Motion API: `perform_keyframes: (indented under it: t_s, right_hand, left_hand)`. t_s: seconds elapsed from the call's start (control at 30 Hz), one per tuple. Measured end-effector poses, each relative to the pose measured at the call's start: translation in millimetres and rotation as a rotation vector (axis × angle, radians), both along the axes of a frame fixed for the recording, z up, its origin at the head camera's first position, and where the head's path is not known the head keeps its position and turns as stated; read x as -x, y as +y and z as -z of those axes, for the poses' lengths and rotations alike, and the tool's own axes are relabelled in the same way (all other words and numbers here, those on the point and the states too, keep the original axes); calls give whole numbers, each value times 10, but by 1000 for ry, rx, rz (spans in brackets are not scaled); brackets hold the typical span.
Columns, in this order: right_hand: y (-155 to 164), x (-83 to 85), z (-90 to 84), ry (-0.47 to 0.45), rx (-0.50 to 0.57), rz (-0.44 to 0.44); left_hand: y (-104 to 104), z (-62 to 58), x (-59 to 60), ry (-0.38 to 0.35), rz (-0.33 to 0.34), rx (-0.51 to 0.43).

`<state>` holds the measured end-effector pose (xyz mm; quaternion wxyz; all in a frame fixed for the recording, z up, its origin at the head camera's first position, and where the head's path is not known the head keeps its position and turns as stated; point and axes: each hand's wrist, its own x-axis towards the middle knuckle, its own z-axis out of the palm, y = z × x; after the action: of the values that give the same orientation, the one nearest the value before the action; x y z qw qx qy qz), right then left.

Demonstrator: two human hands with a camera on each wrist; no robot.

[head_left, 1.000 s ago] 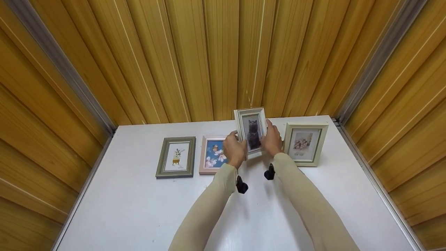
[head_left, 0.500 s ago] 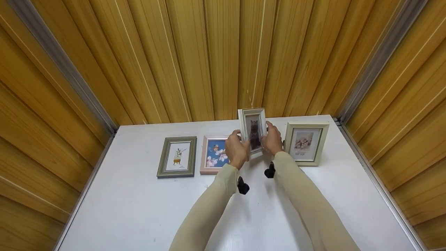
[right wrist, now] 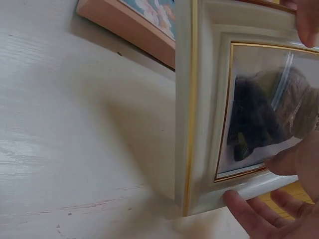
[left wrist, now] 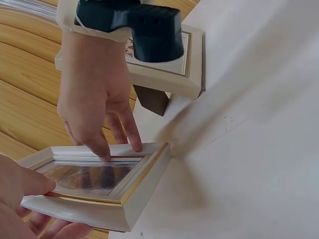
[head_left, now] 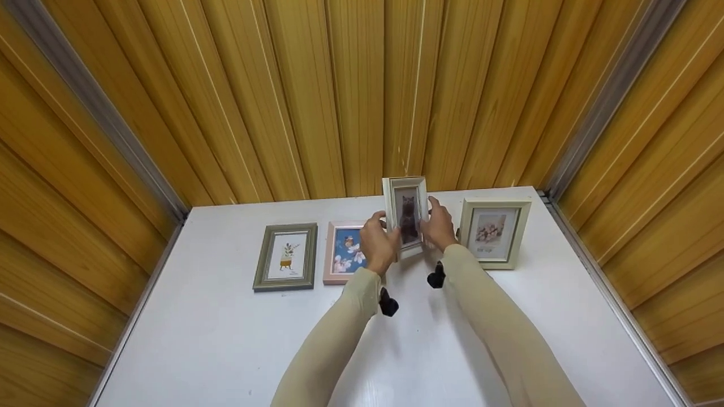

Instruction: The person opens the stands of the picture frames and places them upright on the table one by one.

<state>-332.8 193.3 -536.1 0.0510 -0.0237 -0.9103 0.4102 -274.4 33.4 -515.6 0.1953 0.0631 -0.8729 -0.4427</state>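
Between both hands a white picture frame (head_left: 408,217) with a thin gold edge stands tilted on the white table, a dark cat picture behind its glass. My left hand (head_left: 379,242) grips its left side, thumb on the front face and fingers behind. On the opposite side my right hand (head_left: 439,226) holds the edge, with the thumb on the front in the right wrist view. Reflections blur the picture in both wrist views. Just left, a pink frame (head_left: 343,251) with a blue flower picture is partly covered by my left hand.
A cream frame (head_left: 496,233) with a flower picture stands right of my right hand, propped by a dark back leg (left wrist: 151,99). A green frame (head_left: 286,257) lies at the left. Wood-patterned walls (head_left: 362,102) enclose the white table (head_left: 215,339).
The white frame stays in both hands and has turned slightly, so its left side shows a little differently. The other frames have not moved.
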Motion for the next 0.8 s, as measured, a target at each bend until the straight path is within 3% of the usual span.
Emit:
perform_keyframes:
  t_s: [0.17, 0.47, 0.63, 0.8]
  right_hand:
    - [-29, -21, -280, -4, -65, 13]
    - [-348, -50, -912, 146, -113, -59]
    - [-545, -87, -1097, 108, -95, -148]
    - [-680, -121, -1168, 91, -112, -166]
  left_hand:
    - [-46, -43, 26, 52, -2, 7]
    - [-48, -150, 40, 107, 3, -6]
    - [-21, -177, 36, 89, -3, -4]
    - [3, -190, 9, 88, 14, -18]
